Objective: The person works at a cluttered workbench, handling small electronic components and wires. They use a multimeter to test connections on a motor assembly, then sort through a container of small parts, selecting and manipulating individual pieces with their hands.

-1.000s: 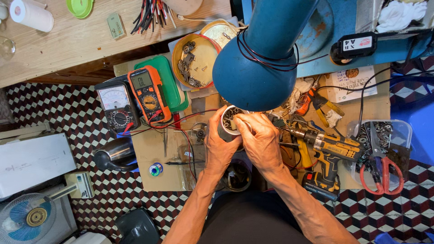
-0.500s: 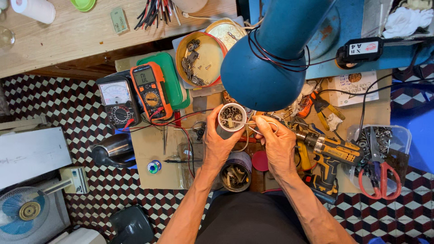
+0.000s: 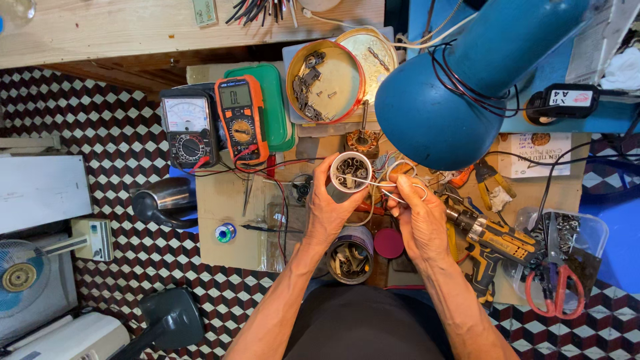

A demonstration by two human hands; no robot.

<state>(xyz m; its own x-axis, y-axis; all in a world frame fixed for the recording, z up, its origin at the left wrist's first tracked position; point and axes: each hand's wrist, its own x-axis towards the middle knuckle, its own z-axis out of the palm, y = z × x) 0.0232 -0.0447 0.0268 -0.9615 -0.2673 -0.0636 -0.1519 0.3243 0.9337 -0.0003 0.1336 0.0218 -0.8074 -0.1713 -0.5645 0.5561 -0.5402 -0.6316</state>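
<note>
**Bench, seen from above: cup and wire in hand**

Cup (image 3: 351, 171): small, round, white-rimmed, filled with small metal parts; held upright above the middle of the bench (image 3: 227, 200); left hand (image 3: 330, 210) closed around its side, fingers clamped on it from below and left.

Wire (image 3: 400, 188): thin, pale, looped; runs from the cup's rim rightward; right hand (image 3: 420, 223) pinches it between thumb and fingertips, just right of the cup; hands close together, not touching.

Tin (image 3: 350, 257): open, round, holding assorted bits; near side of the bench, below the left wrist; red lid (image 3: 389, 243) just right of it.

Lamp (image 3: 460, 87): large blue shade, far right, overhanging the bench; dark cord wound round its neck.

Dish (image 3: 325, 80): round, orange-rimmed, metal pieces inside; far of the cup; second round lid behind it to the right.

Meter (image 3: 241, 120): orange, digital, left of the dish, lying on a green tray (image 3: 273, 100); analogue meter (image 3: 190, 130), dark-cased, just left again; red and black leads trail toward the cup.

Drill (image 3: 497, 243): yellow and black, right of the right hand, lying on its side.

Scissors (image 3: 553, 280): red-handled, near right, over a clear tub of screws.

Solder reel (image 3: 225, 233): small, near left on the bench.

Kettle (image 3: 163, 200): steel, left of the bench, on the chequered floor (image 3: 113, 147); fan (image 3: 23, 277) near left.
</note>
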